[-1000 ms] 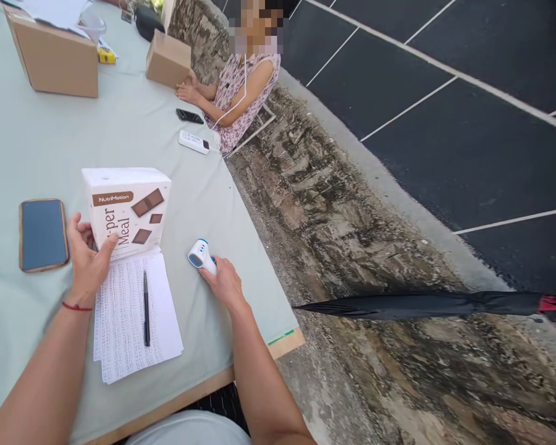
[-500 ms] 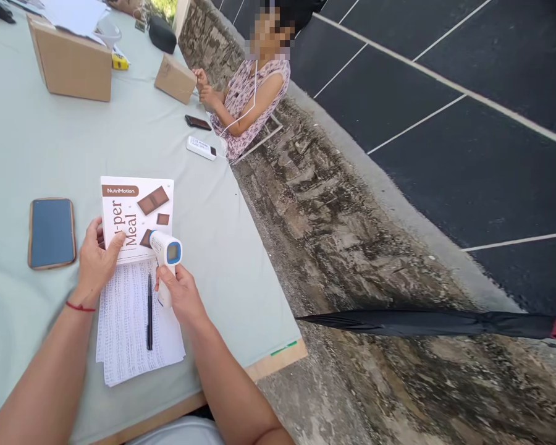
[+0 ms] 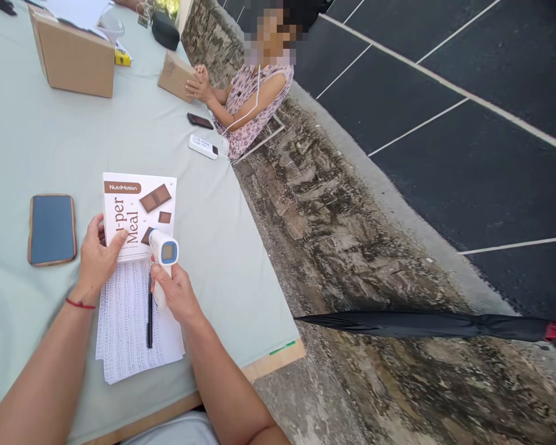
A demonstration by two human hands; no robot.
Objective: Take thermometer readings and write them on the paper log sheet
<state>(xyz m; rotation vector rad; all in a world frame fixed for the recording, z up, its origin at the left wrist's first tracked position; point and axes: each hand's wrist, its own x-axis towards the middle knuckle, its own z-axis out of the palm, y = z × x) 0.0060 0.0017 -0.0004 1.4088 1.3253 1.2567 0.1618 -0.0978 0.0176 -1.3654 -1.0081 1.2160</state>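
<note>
My left hand (image 3: 99, 250) grips the lower left edge of a white NutriMotion box (image 3: 143, 198) printed with brown chocolate pieces, its thumb lying on the front. In my right hand (image 3: 178, 290) is a white and blue infrared thermometer (image 3: 165, 244), held by its handle with the small screen towards me. Its front end overlaps the box's lower right corner. Under both lie sheets of paper (image 3: 125, 334) covered in handwriting, and on them a black pen (image 3: 149, 321), partly hidden by my right hand.
A phone (image 3: 52, 228) lies left of the box. Farther off are another phone (image 3: 200, 120), a white device (image 3: 202, 146), a cardboard box (image 3: 78, 65) and a smaller carton (image 3: 175, 75) touched by a seated person (image 3: 254, 99). A folded black umbrella (image 3: 421, 324) juts in from the right.
The thermometer has shifted slightly left and turned its screen more squarely towards me. Across the table, the person's hands have moved onto the small carton. My left hand still holds the box.
</note>
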